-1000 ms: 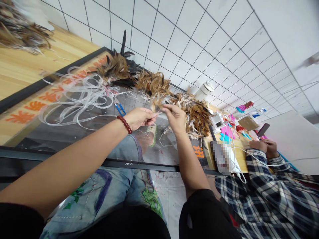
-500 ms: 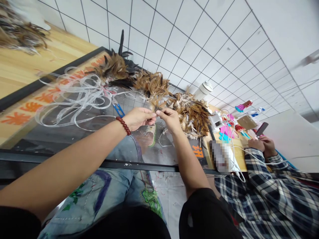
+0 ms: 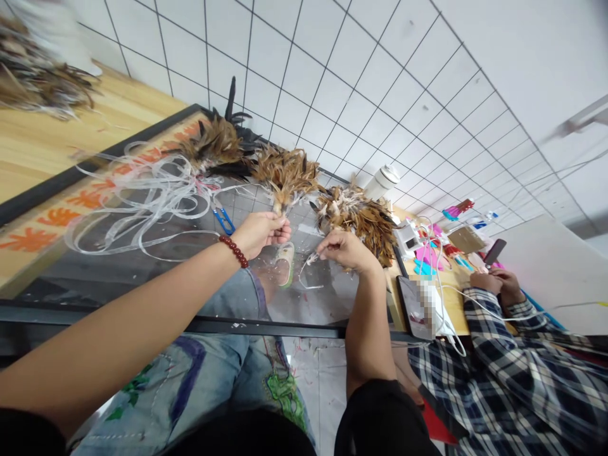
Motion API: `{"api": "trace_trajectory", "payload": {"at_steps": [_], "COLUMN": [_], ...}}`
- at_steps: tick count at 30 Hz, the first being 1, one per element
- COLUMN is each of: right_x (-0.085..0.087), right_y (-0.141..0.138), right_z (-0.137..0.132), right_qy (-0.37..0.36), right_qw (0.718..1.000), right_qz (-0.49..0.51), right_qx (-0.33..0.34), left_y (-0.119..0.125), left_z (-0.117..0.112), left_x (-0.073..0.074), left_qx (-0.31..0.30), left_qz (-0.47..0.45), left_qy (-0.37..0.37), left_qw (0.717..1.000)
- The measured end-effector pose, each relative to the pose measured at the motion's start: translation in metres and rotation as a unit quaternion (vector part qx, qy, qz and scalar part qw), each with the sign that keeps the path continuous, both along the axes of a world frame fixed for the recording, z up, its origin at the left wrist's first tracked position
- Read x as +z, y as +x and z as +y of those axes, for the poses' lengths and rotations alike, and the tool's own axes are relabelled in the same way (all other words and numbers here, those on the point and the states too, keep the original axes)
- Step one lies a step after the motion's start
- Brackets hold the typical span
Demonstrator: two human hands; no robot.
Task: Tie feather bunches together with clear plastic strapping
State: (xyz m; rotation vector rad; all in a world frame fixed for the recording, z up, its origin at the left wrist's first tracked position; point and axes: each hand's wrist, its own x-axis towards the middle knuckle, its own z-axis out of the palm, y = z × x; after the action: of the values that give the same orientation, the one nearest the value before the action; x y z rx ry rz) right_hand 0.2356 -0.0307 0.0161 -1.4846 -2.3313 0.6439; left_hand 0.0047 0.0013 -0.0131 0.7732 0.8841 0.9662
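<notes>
My left hand point(image 3: 263, 232), with a dark red bead bracelet at the wrist, is closed in a pinch on the base of a small brown feather bunch point(image 3: 281, 204). Its tips stand up in front of a larger pile of brown feathers point(image 3: 285, 170). To the right, my right hand point(image 3: 349, 250) has its thumb and fingertips together on white thread point(image 3: 311, 259) lying on the glass tabletop. Just behind that hand is another heap of brown and white feathers point(image 3: 363, 218).
White ribbon point(image 3: 161, 190) lies in loose loops at left, with blue thread snips point(image 3: 224, 220) beside it. Darker feathers point(image 3: 216, 142) lie farther back. A white bottle point(image 3: 381, 182), a phone point(image 3: 413, 307) and cables are at right, near a co-worker's hands point(image 3: 498, 282).
My right hand has parted from the left and moved right and down to the white thread. The left hand keeps the feather bunch, shifted slightly left.
</notes>
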Motion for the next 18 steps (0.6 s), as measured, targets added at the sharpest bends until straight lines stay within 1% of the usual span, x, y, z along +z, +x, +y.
{"api": "trace_trajectory", "payload": {"at_steps": [4, 6, 7, 9, 12, 15, 18], "right_x": [-0.009, -0.011, -0.011, -0.01, -0.004, 0.002, 0.003], "right_y": [-0.014, -0.017, -0.017, -0.019, -0.026, -0.038, -0.047], "right_z": [0.003, 0.005, 0.006, 0.005, 0.001, -0.004, -0.007], "right_qy": [-0.058, -0.063, -0.047, 0.02, 0.12, 0.16, 0.176], "right_qw": [0.998, 0.996, 0.997, 0.998, 0.993, 0.987, 0.984], "right_qz": [-0.031, -0.051, -0.059, -0.057, -0.012, 0.011, -0.014], "right_qx": [0.016, 0.023, 0.027, 0.028, 0.001, 0.002, 0.024], "left_y": [0.001, 0.002, 0.002, 0.002, 0.003, 0.003, 0.004], "left_z": [-0.002, -0.003, -0.003, -0.004, -0.005, -0.005, -0.007], "left_x": [0.002, 0.003, 0.003, 0.003, 0.002, 0.001, 0.002], "left_qx": [-0.03, -0.051, -0.058, -0.066, -0.073, -0.081, -0.086], "left_qz": [-0.011, -0.011, -0.009, 0.002, 0.023, 0.033, 0.045], "left_qy": [0.003, 0.007, 0.009, 0.012, 0.002, -0.008, -0.008], "left_qw": [0.999, 0.999, 0.998, 0.998, 0.997, 0.996, 0.995]}}
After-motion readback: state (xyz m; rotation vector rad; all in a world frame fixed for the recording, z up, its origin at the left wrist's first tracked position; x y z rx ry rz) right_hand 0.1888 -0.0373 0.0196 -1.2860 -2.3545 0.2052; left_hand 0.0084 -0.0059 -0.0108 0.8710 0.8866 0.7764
